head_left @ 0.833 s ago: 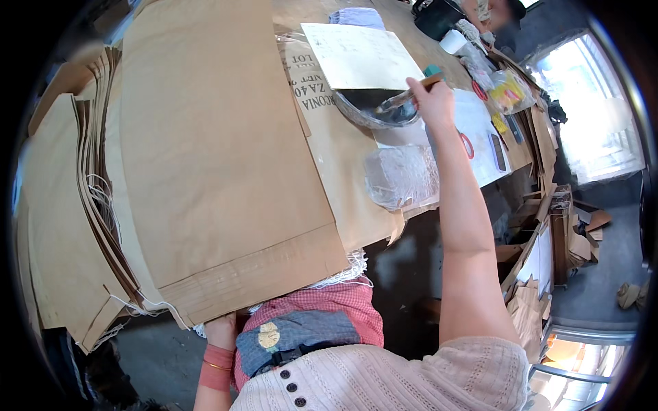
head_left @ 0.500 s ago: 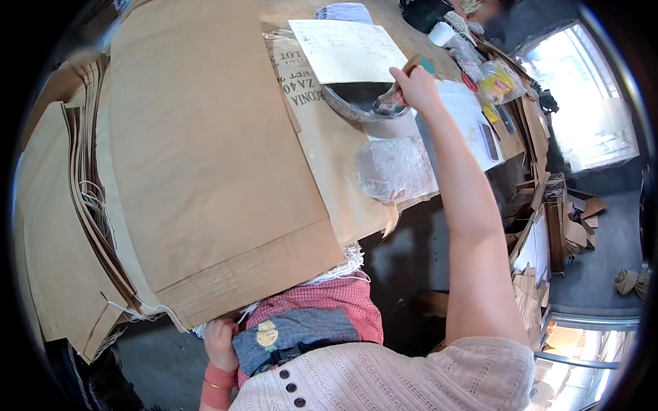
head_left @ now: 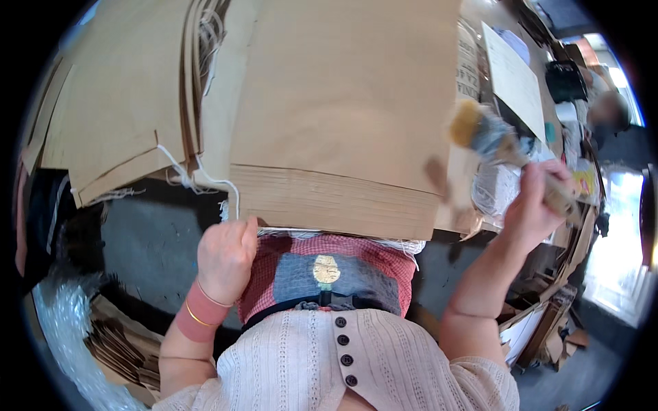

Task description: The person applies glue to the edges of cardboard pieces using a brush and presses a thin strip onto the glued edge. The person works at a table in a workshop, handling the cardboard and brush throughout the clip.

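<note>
Brush: a paste brush with a yellowish bristle head and a wooden handle is being held up at the right of the frame, blurred, over the right edge of the paper stack.
Right hand: the right hand is being kept closed around the brush handle, at the middle right of the frame.
Left hand: the left hand is being curled into a loose fist at the lower middle-left, with its knuckles touching the near bottom edge of the stack; whether anything is being gripped inside it cannot be told.
Paper stack: a thick stack of brown paper sheets is being shown across the upper centre, its layered cut edge facing the person.
Second pile: more brown sheets are lying fanned out at the upper left, just beside the stack.
String: white string is trailing between the two piles, down toward the left hand.
White sheet: a plain white rectangular sheet is being seen at the upper right, tilted, behind the brush.
Printed paper: a strip of paper with dark print is showing just left of the white sheet.
Colourful label: a small yellow and red packet is lying at the far right, too blurred to describe further.
Bubble wrap: clear bubble wrap is lying at the lower left of the frame.
</note>
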`<state>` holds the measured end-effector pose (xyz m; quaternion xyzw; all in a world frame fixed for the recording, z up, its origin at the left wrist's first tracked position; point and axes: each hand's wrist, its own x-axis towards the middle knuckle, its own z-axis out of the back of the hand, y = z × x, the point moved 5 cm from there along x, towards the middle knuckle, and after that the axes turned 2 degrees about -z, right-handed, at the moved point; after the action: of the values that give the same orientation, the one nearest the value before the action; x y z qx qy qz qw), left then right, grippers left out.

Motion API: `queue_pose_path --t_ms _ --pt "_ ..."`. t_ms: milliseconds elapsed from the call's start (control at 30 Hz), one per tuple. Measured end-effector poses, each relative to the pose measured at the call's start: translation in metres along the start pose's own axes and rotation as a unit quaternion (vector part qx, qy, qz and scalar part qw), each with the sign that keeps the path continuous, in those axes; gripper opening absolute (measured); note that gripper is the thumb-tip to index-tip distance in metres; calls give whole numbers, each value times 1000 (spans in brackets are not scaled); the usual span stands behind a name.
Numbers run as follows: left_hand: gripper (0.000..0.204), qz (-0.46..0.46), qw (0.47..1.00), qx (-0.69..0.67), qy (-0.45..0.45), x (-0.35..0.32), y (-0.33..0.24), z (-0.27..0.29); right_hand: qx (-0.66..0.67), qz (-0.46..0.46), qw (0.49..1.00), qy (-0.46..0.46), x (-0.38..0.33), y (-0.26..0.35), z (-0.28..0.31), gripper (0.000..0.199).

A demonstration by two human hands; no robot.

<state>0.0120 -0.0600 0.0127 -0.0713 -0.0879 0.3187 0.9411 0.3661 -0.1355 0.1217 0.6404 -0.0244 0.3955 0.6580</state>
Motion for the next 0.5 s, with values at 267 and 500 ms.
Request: queue_pose_path --t_ms 267,500 --pt "8 13 995 60 -80 26 10 16 -22 166 895 414 -82 37 -143 19" --pt "10 26 999 2 -29 46 22 -17 -59 114 890 437 -86 34 -162 14"
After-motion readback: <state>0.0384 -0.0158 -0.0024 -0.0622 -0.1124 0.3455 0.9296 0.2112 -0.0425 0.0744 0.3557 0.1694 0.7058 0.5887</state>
